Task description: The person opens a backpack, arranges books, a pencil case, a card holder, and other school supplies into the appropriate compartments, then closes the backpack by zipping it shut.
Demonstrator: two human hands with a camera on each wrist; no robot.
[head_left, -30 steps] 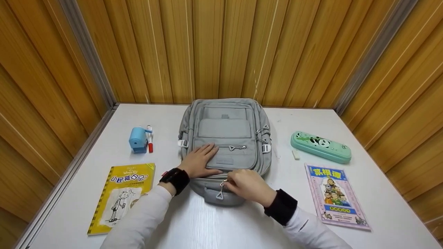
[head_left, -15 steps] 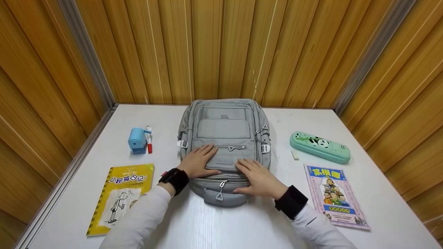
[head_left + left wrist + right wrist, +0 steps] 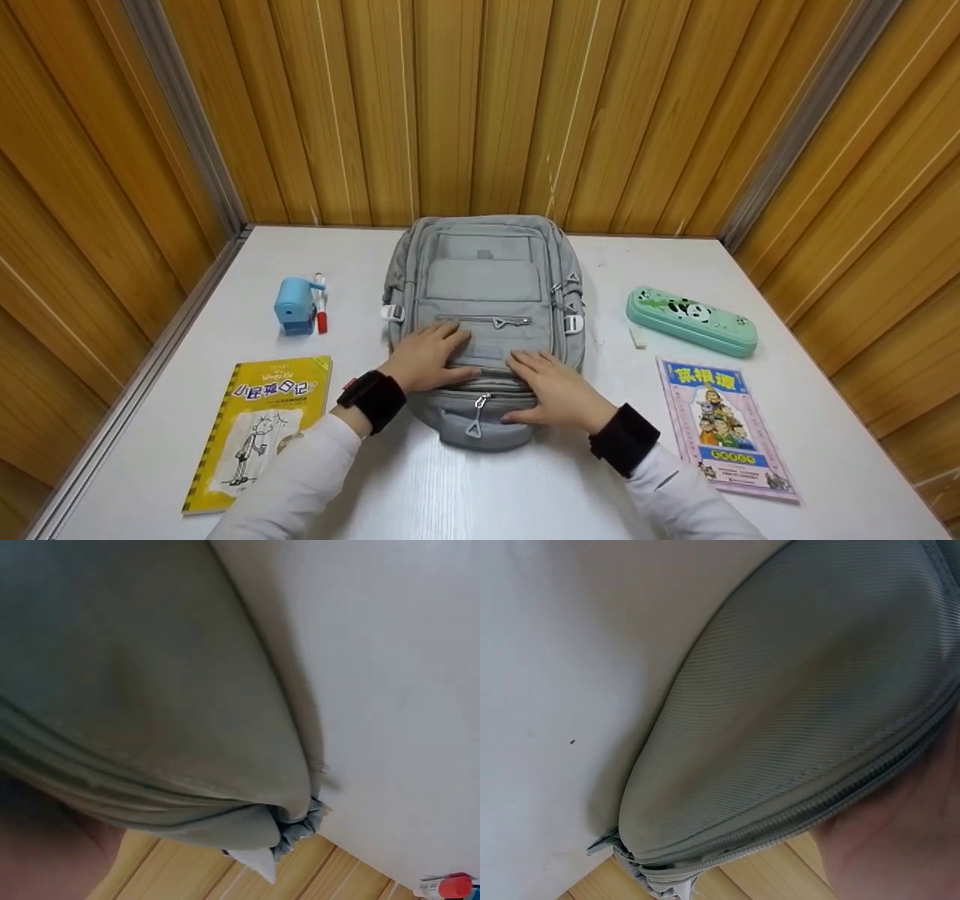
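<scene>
A grey backpack (image 3: 484, 279) lies flat in the middle of the table, front pocket side up. My left hand (image 3: 427, 357) rests on its lower left front, fingers extended over the fabric. On the lower right, my right hand (image 3: 564, 391) lies with fingers spread and thumb toward the bag's near end. Between the hands, a zipper pull (image 3: 473, 429) with a triangular tab hangs free at that near end. The right wrist view shows a zipper track (image 3: 832, 799) along the bag's edge beside my palm. Neither hand holds anything.
At left are a blue pencil sharpener (image 3: 295, 304), a red-capped marker (image 3: 322, 319) and a yellow book (image 3: 262, 427). To the right lie a green panda pencil case (image 3: 694, 321), a white eraser (image 3: 637, 338) and a pink-blue book (image 3: 726, 427). Wood-patterned walls enclose the table.
My right hand has let go of the zipper pull and moved right, coming to rest on the bag. The left hand has shifted slightly toward me, staying on the bag.
</scene>
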